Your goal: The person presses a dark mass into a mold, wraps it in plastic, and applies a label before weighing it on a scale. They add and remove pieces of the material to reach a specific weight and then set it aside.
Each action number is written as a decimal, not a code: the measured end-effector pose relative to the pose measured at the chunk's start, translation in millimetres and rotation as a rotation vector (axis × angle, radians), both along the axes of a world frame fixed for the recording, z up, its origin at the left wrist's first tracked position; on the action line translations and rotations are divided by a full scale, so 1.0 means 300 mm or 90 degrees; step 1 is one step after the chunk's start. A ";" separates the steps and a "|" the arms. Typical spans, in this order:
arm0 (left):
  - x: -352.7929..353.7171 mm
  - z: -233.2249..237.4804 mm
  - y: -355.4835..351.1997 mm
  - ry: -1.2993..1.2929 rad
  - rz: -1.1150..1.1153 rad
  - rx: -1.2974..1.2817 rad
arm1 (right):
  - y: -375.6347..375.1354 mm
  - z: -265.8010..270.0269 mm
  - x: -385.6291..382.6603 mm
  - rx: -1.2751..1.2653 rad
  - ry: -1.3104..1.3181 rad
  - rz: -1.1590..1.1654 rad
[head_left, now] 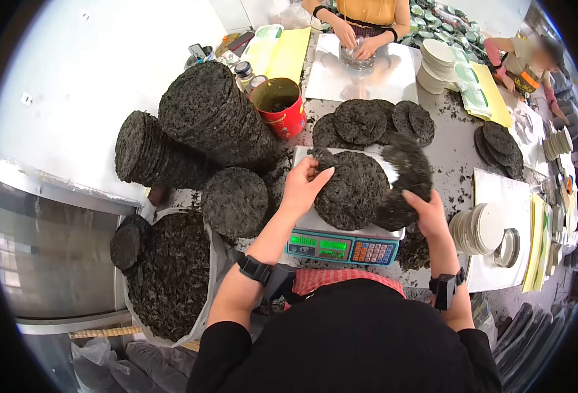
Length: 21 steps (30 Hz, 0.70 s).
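A dark, flaky round seaweed cake [352,193] lies on the metal pan of a digital scale [341,247] with lit green digits. My left hand [304,187] is at the cake's left edge, fingers curled and closed on a small dark seaweed piece [322,157], the thumb resting near the rim. On the other side, my right hand [428,213] grips another seaweed cake [410,173], which is tilted and blurred by motion, just right of the one on the pan.
Tall stacks of seaweed cakes [200,108] stand at left, above an open sack [213,281] of loose seaweed. A red bucket [288,121] sits behind the scale. More cakes [361,122] lie beyond. White discs [485,228] and a metal ring [508,247] are at right. Two co-workers work opposite.
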<state>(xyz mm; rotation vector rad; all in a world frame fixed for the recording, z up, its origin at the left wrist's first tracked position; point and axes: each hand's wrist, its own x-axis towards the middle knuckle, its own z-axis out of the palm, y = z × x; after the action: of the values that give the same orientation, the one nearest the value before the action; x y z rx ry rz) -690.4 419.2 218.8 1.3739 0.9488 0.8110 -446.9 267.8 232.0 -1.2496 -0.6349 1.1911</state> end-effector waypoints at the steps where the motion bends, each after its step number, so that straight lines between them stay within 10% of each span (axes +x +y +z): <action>1: -0.002 -0.010 -0.002 -0.053 0.001 -0.038 | -0.024 -0.013 0.035 -0.006 0.040 -0.048; 13: 0.320 -0.146 -0.167 0.114 -0.278 0.072 | -0.205 -0.102 0.089 -0.136 0.231 -0.082; 21: 0.000 -0.221 0.093 0.162 0.019 0.116 | -0.378 -0.362 0.400 -0.265 0.159 -0.247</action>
<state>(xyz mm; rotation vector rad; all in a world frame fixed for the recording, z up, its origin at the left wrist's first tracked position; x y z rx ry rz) -690.5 447.2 152.5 1.6527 1.1152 0.7704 -326.9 154.5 123.2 -1.4567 0.0502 1.1544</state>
